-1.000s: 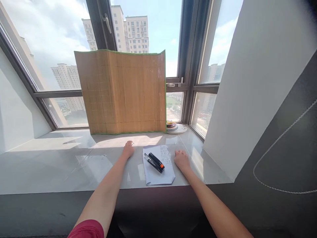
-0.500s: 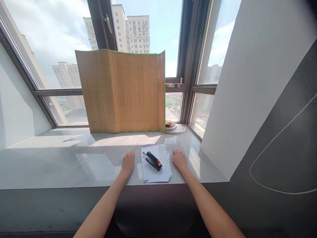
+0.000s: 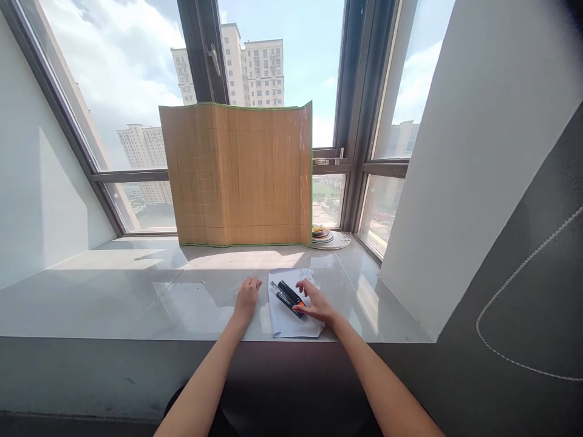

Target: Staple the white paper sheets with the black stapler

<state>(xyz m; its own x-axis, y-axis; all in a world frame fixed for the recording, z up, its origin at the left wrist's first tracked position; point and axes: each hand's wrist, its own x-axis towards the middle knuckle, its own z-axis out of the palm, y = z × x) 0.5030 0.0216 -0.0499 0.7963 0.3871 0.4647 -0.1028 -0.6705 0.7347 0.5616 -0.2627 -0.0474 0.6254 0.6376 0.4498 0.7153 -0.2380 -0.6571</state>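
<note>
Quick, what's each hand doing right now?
Left hand: open, flat on the sill, holding nothing.
Right hand: open, fingers on the stapler, not gripping.

A stapler [image 3: 288,297] lies on paper [image 3: 291,318], seemingly under the right hand [image 3: 317,305], before a screen [image 3: 241,176].

No text, label, brand or number can be read. The sheet of paper [image 3: 291,306] on the worktop [image 3: 136,297] carries a block of small print at its 1 o'clock corner, but the print is too small and blurred to make out. The black stapler [image 3: 288,295] lying on the sheet shows an orange patch with no readable marking.
</note>
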